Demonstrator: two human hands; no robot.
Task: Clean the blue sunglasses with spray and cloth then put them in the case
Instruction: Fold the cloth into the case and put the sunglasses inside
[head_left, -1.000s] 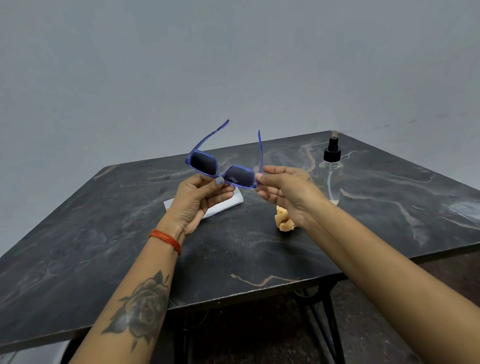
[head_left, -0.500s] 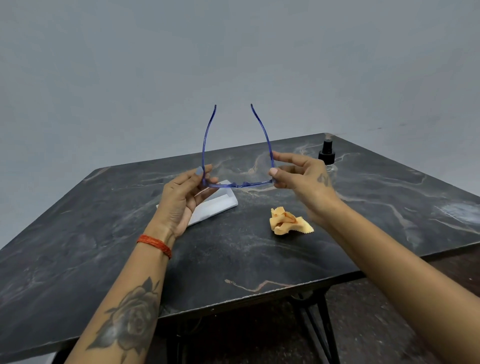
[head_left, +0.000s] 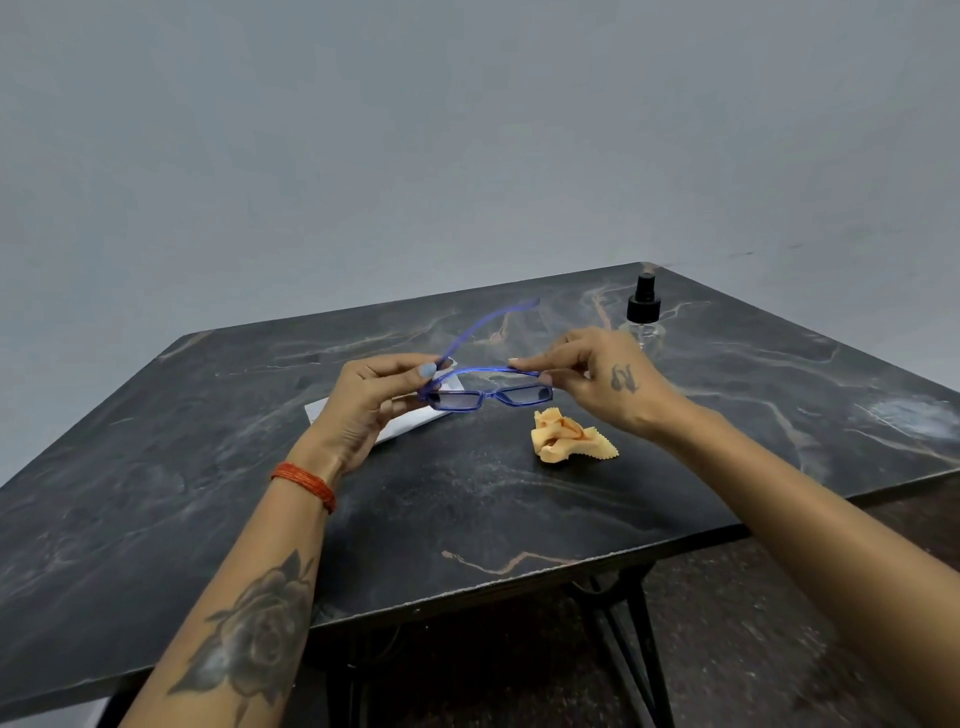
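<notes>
Above the dark marbled desk (head_left: 467, 519), the blue sunglasses (head_left: 485, 397) hang between both hands, lenses toward the camera. Left hand (head_left: 371, 402) has its grip pinched on the frame's left end, that temple arm sticking out and away. Right hand (head_left: 605, 379) pinches the other temple, folded across the frame's top. Just below the sunglasses lies the crumpled orange cloth (head_left: 569, 436); behind them, partly hidden, the white case (head_left: 400, 426); farther back right, the spray bottle (head_left: 643, 314).

- A bare indoor room, sort unclear: plain grey wall (head_left: 467, 130) behind.
- Dark marble-patterned table (head_left: 467, 519) on black metal legs (head_left: 639, 649), its far corner near the wall.
- Dark speckled floor (head_left: 779, 623) below.
</notes>
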